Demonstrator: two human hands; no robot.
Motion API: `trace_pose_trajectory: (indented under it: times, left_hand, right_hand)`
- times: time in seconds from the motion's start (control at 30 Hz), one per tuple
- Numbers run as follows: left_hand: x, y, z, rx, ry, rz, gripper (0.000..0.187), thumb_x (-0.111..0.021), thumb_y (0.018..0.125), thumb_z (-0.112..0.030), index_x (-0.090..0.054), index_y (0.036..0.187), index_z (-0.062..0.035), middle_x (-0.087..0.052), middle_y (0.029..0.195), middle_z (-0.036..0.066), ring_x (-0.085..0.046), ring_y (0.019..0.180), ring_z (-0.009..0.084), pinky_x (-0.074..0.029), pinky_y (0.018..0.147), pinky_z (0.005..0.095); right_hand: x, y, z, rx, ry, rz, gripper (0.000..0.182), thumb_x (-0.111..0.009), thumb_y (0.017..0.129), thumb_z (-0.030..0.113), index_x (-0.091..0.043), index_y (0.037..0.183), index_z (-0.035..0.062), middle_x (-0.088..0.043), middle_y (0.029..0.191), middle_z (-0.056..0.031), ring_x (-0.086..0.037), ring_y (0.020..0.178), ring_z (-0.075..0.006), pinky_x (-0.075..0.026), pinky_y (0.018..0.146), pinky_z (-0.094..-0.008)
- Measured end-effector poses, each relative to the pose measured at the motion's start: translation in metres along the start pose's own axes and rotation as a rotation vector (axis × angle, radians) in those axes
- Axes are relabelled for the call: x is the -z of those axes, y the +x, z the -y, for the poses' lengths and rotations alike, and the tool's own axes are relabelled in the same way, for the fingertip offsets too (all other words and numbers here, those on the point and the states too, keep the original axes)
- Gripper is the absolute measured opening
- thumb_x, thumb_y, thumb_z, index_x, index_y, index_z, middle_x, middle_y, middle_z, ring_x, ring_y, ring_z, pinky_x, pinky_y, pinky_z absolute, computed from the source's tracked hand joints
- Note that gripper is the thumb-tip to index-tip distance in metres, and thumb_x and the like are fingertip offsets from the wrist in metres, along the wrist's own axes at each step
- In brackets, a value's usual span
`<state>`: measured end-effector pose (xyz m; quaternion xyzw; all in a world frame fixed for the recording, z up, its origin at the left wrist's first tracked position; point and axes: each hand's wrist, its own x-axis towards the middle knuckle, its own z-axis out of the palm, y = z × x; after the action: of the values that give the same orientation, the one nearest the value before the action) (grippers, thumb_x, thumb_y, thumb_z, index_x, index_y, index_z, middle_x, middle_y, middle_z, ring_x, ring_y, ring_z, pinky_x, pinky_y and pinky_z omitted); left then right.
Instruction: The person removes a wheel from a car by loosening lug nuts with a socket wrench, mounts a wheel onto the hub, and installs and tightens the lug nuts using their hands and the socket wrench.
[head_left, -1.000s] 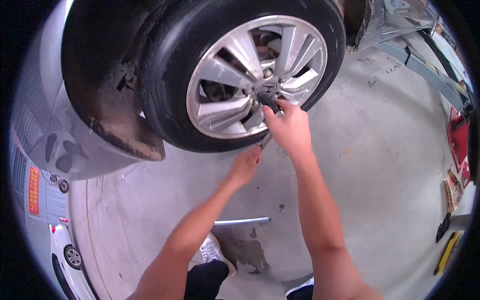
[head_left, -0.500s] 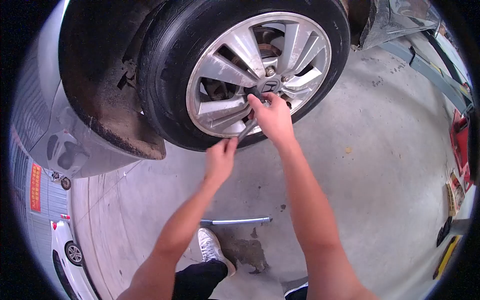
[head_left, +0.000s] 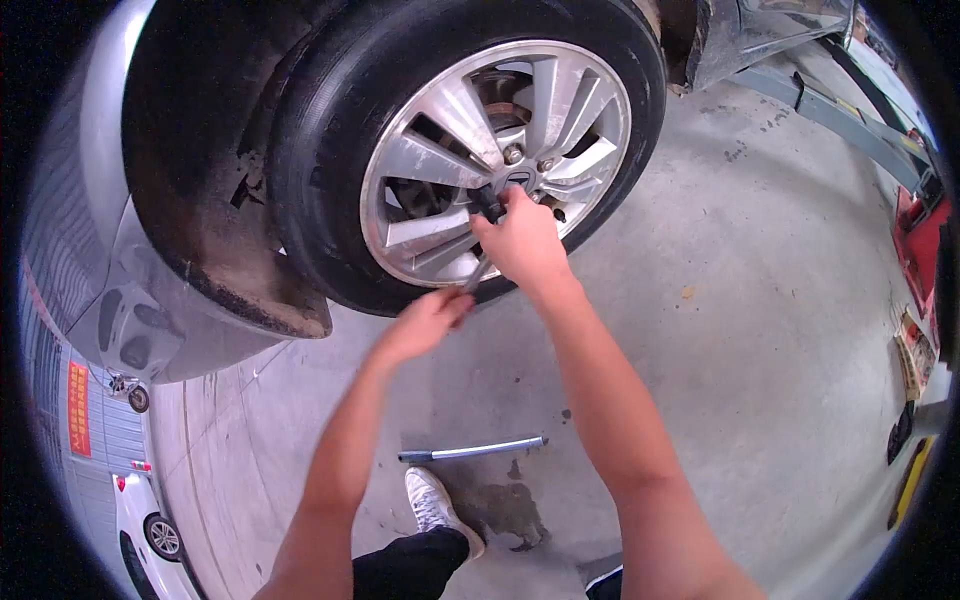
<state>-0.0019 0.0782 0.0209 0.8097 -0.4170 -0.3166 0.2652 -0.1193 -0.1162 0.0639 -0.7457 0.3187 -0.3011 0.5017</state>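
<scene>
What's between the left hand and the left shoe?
In the head view, a long bar lies on the floor between the left hand and the left shoe, near its toe.

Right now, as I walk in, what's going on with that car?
A person is working on the car's wheel with a hand tool. Their right hand holds its dark head close to the hub, and their left hand grips the handle. Some wheel nuts are visibly in place. A metal bar lies on the floor.

Even indoor light, fisheye curvature, black corners
</scene>
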Motion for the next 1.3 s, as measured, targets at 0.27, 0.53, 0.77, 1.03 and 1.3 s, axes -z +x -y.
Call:
trace_pose_trajectory:
  times: [0.27,0.53,0.77,1.03,1.3]
  left_hand:
    - [-0.065,-0.017,-0.025,-0.012,0.212,-0.559,0.031,-0.052,0.108,-0.029,-0.062,0.117,-0.0019,-0.069,0.092,0.031,-0.065,0.091,0.0527,-0.052,0.074,0.0582]
    - [0.013,-0.046,-0.082,0.036,0.401,-0.321,0.037,-0.06,0.105,-0.036,-0.065,0.107,0.0004,-0.067,0.077,0.028,-0.066,0.079,0.051,-0.051,0.069,0.0556]
    - [-0.023,0.013,0.006,-0.139,0.155,-0.285,0.036,-0.062,0.104,-0.034,-0.066,0.111,0.0014,-0.068,0.086,0.03,-0.065,0.088,0.0518,-0.05,0.074,0.0558]
    - [0.019,-0.037,-0.073,-0.002,0.281,-0.225,0.037,-0.061,0.104,-0.032,-0.067,0.121,-0.0003,-0.068,0.087,0.031,-0.065,0.089,0.0525,-0.052,0.074,0.0546]
    - [0.029,-0.042,-0.089,0.012,0.438,-0.191,0.036,-0.06,0.105,-0.033,-0.067,0.118,-0.0003,-0.069,0.09,0.031,-0.066,0.09,0.0511,-0.051,0.076,0.0529]
  right_hand:
    - [0.007,0.006,-0.003,-0.021,0.027,0.049,0.045,-0.076,0.089,0.032,-0.064,0.112,-0.0047,-0.075,0.09,-0.0196,-0.073,0.076,-0.0293,-0.057,0.071,-0.0385]
    - [0.007,0.009,-0.009,-0.398,0.608,0.333,0.054,-0.076,0.09,0.033,-0.06,0.125,-0.0046,-0.072,0.086,-0.0122,-0.06,0.058,-0.0163,-0.048,0.053,-0.0318]
    - [-0.01,0.002,-0.007,0.036,-0.07,-0.09,0.045,-0.073,0.092,0.036,-0.07,0.109,-0.0057,-0.077,0.08,-0.015,-0.074,0.076,-0.0172,-0.055,0.07,-0.0338]
    - [0.005,0.004,0.004,-0.413,0.683,0.275,0.028,-0.066,0.099,0.035,-0.07,0.095,0.0073,-0.071,0.072,-0.0035,-0.041,0.046,-0.0065,-0.026,0.04,-0.0255]
    - [0.009,0.013,-0.006,-0.411,0.713,0.413,0.03,-0.064,0.1,0.034,-0.071,0.098,0.0045,-0.073,0.077,-0.0053,-0.044,0.046,-0.0073,-0.027,0.039,-0.0262]
